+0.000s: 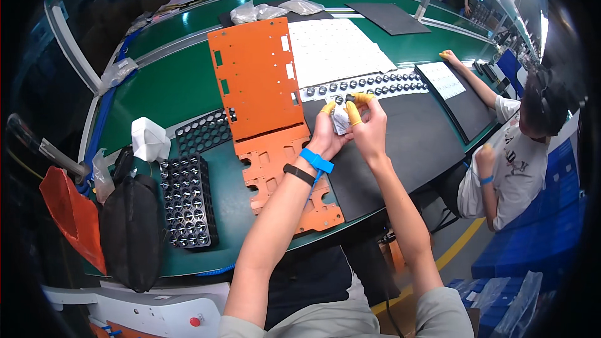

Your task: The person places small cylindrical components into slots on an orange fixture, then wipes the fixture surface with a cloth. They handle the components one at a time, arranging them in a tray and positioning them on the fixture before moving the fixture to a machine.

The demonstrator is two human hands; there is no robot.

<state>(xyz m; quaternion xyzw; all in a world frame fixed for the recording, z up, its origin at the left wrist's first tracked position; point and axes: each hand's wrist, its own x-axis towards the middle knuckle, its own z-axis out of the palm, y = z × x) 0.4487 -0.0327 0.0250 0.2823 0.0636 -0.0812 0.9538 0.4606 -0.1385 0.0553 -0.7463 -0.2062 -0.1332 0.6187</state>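
Looks mid-piece: left hand (324, 133) grasping white wrap (340, 120), right hand (370, 126) apparently pinching small dark part (349, 97), frame centre. Black parts (370, 81) lined up upper right of centre; remaining count unclear.

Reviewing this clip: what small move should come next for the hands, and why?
Probably lift the small dark part clear of the crumpled white piece: the right hand seems to pinch the part, the left hand cradles the white piece close beside it, and a white strip bearing dark round parts lies just beyond.
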